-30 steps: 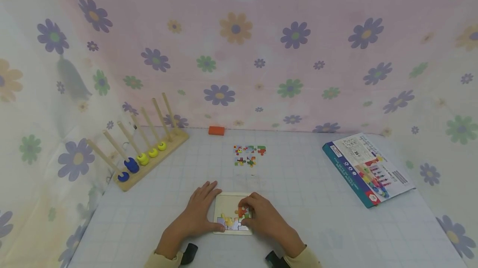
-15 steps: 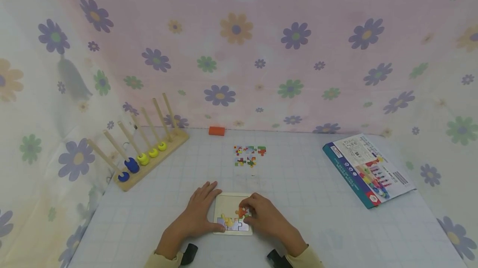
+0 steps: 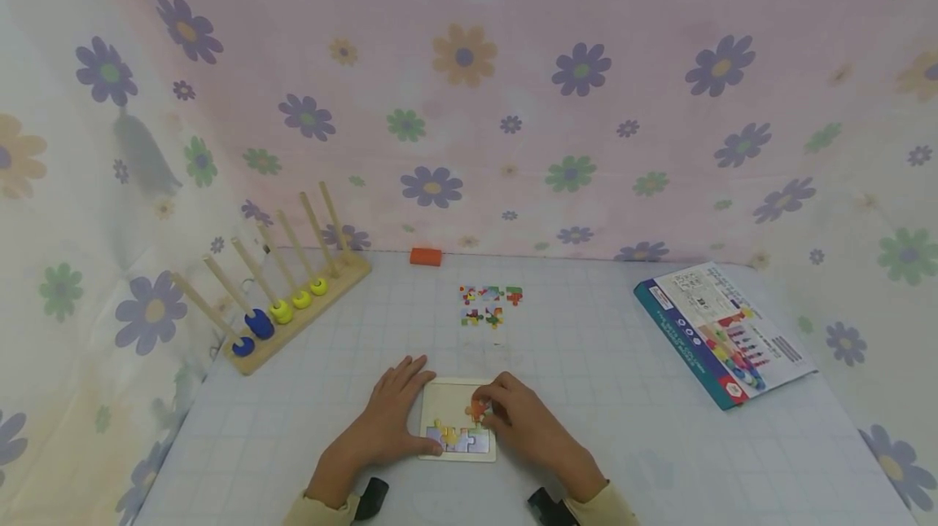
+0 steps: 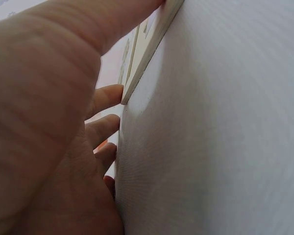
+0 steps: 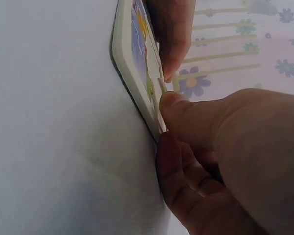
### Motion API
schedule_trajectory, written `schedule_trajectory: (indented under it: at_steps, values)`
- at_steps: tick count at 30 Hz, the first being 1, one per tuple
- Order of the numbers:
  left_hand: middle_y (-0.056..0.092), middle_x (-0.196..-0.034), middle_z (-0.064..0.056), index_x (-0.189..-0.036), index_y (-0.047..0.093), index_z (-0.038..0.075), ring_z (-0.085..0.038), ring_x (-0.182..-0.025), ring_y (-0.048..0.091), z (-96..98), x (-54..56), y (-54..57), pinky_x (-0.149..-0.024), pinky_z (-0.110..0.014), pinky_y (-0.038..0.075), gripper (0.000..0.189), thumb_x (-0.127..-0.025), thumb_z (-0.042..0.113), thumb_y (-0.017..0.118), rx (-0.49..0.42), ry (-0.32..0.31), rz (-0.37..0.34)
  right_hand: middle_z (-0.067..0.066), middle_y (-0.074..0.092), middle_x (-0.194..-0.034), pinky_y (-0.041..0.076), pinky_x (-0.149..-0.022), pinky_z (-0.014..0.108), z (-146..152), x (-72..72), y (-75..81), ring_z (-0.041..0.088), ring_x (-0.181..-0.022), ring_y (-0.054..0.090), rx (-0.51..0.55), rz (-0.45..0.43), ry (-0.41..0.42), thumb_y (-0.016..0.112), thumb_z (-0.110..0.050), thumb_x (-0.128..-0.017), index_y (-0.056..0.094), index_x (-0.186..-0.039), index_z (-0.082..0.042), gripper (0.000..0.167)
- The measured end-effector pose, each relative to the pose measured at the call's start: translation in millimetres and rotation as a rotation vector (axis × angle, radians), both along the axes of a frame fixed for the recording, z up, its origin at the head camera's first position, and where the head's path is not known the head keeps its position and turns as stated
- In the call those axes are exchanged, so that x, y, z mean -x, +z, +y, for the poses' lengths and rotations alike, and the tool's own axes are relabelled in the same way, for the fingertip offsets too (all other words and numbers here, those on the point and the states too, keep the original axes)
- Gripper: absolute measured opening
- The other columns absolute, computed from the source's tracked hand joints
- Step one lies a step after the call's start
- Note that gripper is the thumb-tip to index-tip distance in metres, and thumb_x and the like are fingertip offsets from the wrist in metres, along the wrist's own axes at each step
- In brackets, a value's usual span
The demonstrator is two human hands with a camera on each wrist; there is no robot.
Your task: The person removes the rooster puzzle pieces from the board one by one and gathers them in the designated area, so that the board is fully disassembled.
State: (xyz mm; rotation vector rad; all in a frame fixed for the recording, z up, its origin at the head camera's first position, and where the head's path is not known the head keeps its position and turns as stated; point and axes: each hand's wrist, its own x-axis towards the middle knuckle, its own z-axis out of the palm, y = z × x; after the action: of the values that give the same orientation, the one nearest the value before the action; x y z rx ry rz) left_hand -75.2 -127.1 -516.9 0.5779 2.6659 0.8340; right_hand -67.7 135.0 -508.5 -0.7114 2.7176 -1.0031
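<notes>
A small pale puzzle tray (image 3: 449,397) lies on the table before me, its near part filled with a row of lilac and yellow jigsaw pieces (image 3: 460,441). My left hand (image 3: 388,422) is spread along the tray's left side, thumb on the near left edge. In the left wrist view, the index fingertip meets the tray's corner (image 4: 125,100). Between thumb and fingers, my right hand (image 3: 528,424) pinches an orange-red jigsaw piece (image 3: 477,409) over the tray's right side. That piece appears tilted in the right wrist view, partly hidden by the thumb (image 5: 179,110).
Several loose jigsaw pieces (image 3: 493,295) lie in two rows beyond the tray. A wooden peg stand (image 3: 308,310) with blue and yellow beads is at the left. An orange block (image 3: 425,257) sits at the back edge, and a flat cardboard box (image 3: 721,330) lies at the right.
My right hand has shifted slightly up and to the right, and the orange-red piece has moved and tilted with it. The left hand stays in place on the tray.
</notes>
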Motion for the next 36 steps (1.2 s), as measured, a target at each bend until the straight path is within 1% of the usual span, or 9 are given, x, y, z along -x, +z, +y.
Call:
schedule_trajectory:
  at_steps: [3,9,14,17,20,23,28,31,36]
  values:
    - [0.028,-0.168,-0.01,-0.152,0.044,0.014,-0.037,-0.158,0.017,0.9,0.1,0.2,-0.127,-0.063,0.016,0.103,-0.069,0.059,0.088,0.015,0.006,-0.006,-0.008,0.054,-0.098,0.048,-0.071,0.018,4,3.1,-3.7,0.002,-0.084,0.048,0.011,-0.013,-0.01,0.074,-0.015,-0.093,0.069,-0.118,-0.016,0.026]
    - [0.028,-0.168,-0.01,-0.152,0.044,0.014,-0.037,-0.158,0.016,1.1,-0.6,0.4,-0.128,-0.063,0.015,0.105,-0.068,0.059,0.088,0.018,0.023,-0.021,-0.009,0.055,-0.1,0.05,-0.075,0.019,11,10.4,-8.0,0.003,-0.087,0.051,0.046,-0.068,-0.077,0.072,-0.016,-0.095,0.068,-0.123,-0.018,0.028]
    - [0.028,-0.168,-0.009,-0.152,0.043,0.014,-0.036,-0.158,0.016,0.1,-1.1,-0.3,-0.128,-0.062,0.015,0.105,-0.068,0.058,0.089,0.027,0.028,-0.016,-0.01,0.055,-0.099,0.049,-0.075,0.019,20,22.5,-15.3,0.003,-0.086,0.051,0.061,-0.035,-0.149,0.072,-0.014,-0.095,0.068,-0.123,-0.019,0.028]
    - [0.028,-0.168,-0.009,-0.152,0.043,0.014,-0.036,-0.158,0.017,-0.5,-0.9,0.3,-0.129,-0.061,0.015,0.105,-0.068,0.057,0.089,0.028,0.024,-0.007,-0.01,0.055,-0.098,0.05,-0.077,0.021,29,34.5,-18.0,0.004,-0.086,0.051,0.065,-0.016,-0.204,0.073,-0.014,-0.094,0.069,-0.122,-0.019,0.028]
    - [0.028,-0.168,-0.009,-0.152,0.043,0.014,-0.036,-0.158,0.017,-1.0,-0.7,1.9,-0.128,-0.062,0.014,0.105,-0.068,0.057,0.09,0.013,0.025,-0.008,-0.008,0.056,-0.099,0.051,-0.08,0.024,37,51.2,-20.2,0.006,-0.087,0.053,0.061,0.007,-0.237,0.073,-0.014,-0.095,0.069,-0.121,-0.018,0.027]
    - [0.028,-0.168,-0.009,-0.152,0.044,0.014,-0.036,-0.158,0.016,-1.1,-0.4,2.0,-0.128,-0.062,0.014,0.105,-0.068,0.057,0.089,0.005,0.027,-0.014,-0.004,0.056,-0.099,0.053,-0.082,0.029,44,70.3,-23.1,0.009,-0.088,0.054,0.049,0.041,-0.246,0.072,-0.012,-0.095,0.069,-0.121,-0.016,0.027]
    - [0.029,-0.167,-0.011,-0.151,0.044,0.012,-0.038,-0.158,0.017,-0.6,-0.6,0.2,-0.128,-0.063,0.014,0.105,-0.068,0.057,0.089,-0.01,0.022,-0.006,0.001,0.055,-0.1,0.05,-0.08,0.032,52,98.1,-25.1,0.013,-0.087,0.052,0.029,0.045,-0.251,0.07,-0.011,-0.096,0.069,-0.123,-0.015,0.027]
    - [0.029,-0.167,-0.012,-0.151,0.044,0.012,-0.038,-0.158,0.018,0.2,-0.7,-0.5,-0.128,-0.063,0.014,0.105,-0.068,0.058,0.089,-0.016,0.018,0.0,0.002,0.055,-0.102,0.048,-0.079,0.031,56,109.7,-25.4,0.014,-0.087,0.05,0.009,0.036,-0.257,0.068,-0.012,-0.098,0.068,-0.125,-0.015,0.028]
    - [0.028,-0.168,-0.011,-0.151,0.044,0.012,-0.038,-0.158,0.018,0.8,-0.8,-1.2,-0.128,-0.062,0.014,0.105,-0.069,0.057,0.089,-0.008,0.018,0.006,0.004,0.057,-0.108,0.049,-0.082,0.034,56,119.9,-24.1,0.017,-0.091,0.052,0.001,0.037,-0.271,0.067,-0.012,-0.099,0.067,-0.128,-0.013,0.029]
